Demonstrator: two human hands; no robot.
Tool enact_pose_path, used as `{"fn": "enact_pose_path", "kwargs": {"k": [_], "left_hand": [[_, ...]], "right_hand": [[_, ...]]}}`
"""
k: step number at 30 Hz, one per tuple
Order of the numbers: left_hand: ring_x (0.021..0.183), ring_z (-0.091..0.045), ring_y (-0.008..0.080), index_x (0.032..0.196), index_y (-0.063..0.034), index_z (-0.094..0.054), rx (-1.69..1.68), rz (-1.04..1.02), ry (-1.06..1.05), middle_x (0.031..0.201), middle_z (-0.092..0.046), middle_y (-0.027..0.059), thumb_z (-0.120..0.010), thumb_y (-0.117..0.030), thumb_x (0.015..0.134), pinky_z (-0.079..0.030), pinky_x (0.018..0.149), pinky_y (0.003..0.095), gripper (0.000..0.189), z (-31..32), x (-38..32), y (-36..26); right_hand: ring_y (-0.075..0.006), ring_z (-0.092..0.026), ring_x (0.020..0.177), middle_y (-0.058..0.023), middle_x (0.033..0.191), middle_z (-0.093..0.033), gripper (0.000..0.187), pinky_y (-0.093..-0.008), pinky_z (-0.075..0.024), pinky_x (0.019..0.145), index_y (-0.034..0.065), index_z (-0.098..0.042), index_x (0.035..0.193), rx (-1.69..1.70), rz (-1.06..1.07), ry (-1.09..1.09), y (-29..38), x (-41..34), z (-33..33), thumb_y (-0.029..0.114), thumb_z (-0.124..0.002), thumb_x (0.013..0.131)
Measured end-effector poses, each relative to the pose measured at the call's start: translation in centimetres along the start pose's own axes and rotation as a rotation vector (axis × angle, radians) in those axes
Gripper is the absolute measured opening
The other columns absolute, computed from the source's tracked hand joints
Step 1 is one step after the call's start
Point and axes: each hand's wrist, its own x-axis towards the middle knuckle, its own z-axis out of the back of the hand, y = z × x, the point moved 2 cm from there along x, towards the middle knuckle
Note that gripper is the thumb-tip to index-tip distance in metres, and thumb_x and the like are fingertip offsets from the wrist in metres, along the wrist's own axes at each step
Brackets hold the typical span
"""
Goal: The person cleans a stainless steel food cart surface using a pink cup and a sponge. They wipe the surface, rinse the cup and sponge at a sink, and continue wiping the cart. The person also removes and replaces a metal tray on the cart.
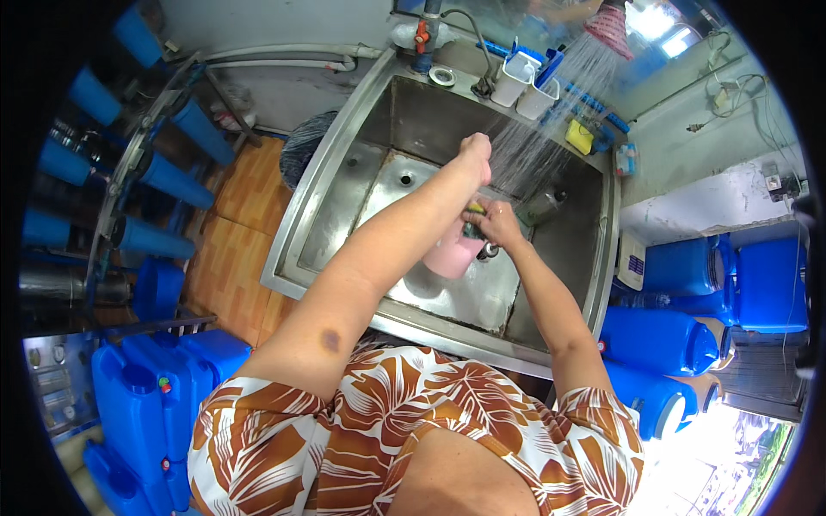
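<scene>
My left hand (476, 155) is curled over the stainless steel sink (439, 303), beside the falling water. Its fingers are mostly hidden, and I cannot tell whether it grips the pink plastic vessel (453, 255) below it. My left forearm hides part of that vessel, which is in the sink close under both hands. A yellow and green scrubbing sponge (474, 222) is pinched in my right hand (500, 224), right against the pink vessel. Water sprays into the basin from a shower head (610, 29) wrapped in red and white material.
White holders (516, 77) with brushes and a yellow sponge (579, 137) line the sink's back ledge. Blue plastic jugs (148, 400) stand at left, with more blue containers (658, 338) at right. Blue filter housings (174, 180) hang on a left rack. A dark-lined bin (306, 151) stands beside the sink.
</scene>
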Motion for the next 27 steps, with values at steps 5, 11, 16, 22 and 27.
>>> {"fn": "enact_pose_path", "kwargs": {"k": [5, 11, 16, 22, 27], "left_hand": [[0.123, -0.046, 0.0264, 0.113, -0.0005, -0.06, 0.223, -0.164, -0.014, 0.127, -0.057, 0.015, -0.056, -0.022, 0.091, -0.039, 0.098, 0.0457, 0.032, 2.0, 1.1, -0.1], [0.095, -0.063, 0.0302, 0.118, -0.0027, -0.063, 1.396, -0.802, 0.207, 0.101, -0.068, 0.0172, -0.074, -0.029, 0.07, -0.05, 0.083, 0.0363, 0.056, 8.7, 2.0, -0.2], [0.089, -0.065, 0.0311, 0.099, -0.0046, -0.069, 1.568, -0.899, 0.405, 0.096, -0.068, 0.0184, -0.088, -0.042, 0.051, -0.051, 0.079, 0.0392, 0.064, 13.4, 0.7, 1.5], [0.068, -0.065, 0.0253, 0.074, 0.0001, -0.068, 1.509, -0.485, 0.208, 0.079, -0.067, 0.0168, -0.087, -0.053, 0.052, -0.051, 0.062, 0.0361, 0.06, 19.0, 1.8, 2.1], [0.075, -0.067, 0.0259, 0.095, -0.0006, -0.069, 1.043, -0.068, 0.0, 0.086, -0.069, 0.0132, -0.081, -0.057, 0.063, -0.056, 0.061, 0.0342, 0.066, 25.5, 2.7, 2.7]], "right_hand": [[-0.0384, -0.064, 0.074, -0.0205, 0.078, -0.065, 0.031, -0.0465, -0.0486, 0.067, 0.0054, -0.065, 0.082, -0.107, 0.114, -0.099, 0.6, 0.2, -0.3, 0.034, -0.075, 0.077], [-0.0361, -0.063, 0.073, -0.0192, 0.076, -0.063, 0.028, -0.0438, -0.0479, 0.066, 0.0052, -0.066, 0.081, -0.073, 0.037, -0.134, -0.3, 0.6, 0.1, 0.031, -0.075, 0.076], [-0.0302, -0.061, 0.065, -0.0166, 0.068, -0.061, 0.025, -0.0413, -0.0469, 0.063, 0.0046, -0.068, 0.081, 0.046, 0.112, 0.0, 0.5, 0.4, 0.4, 0.027, -0.076, 0.074], [-0.0141, -0.055, 0.039, -0.0102, 0.074, -0.066, 0.04, -0.0271, -0.0349, 0.027, 0.0014, -0.058, 0.118, 0.886, -0.382, -0.119, 0.6, 2.8, 2.4, 0.021, -0.07, 0.086], [-0.0416, -0.056, 0.105, -0.0268, 0.12, -0.053, 0.037, -0.0469, -0.0563, 0.069, 0.0009, -0.046, 0.123, 1.764, -0.525, -0.308, 0.0, 6.5, 3.1, 0.028, -0.041, 0.099]]}}
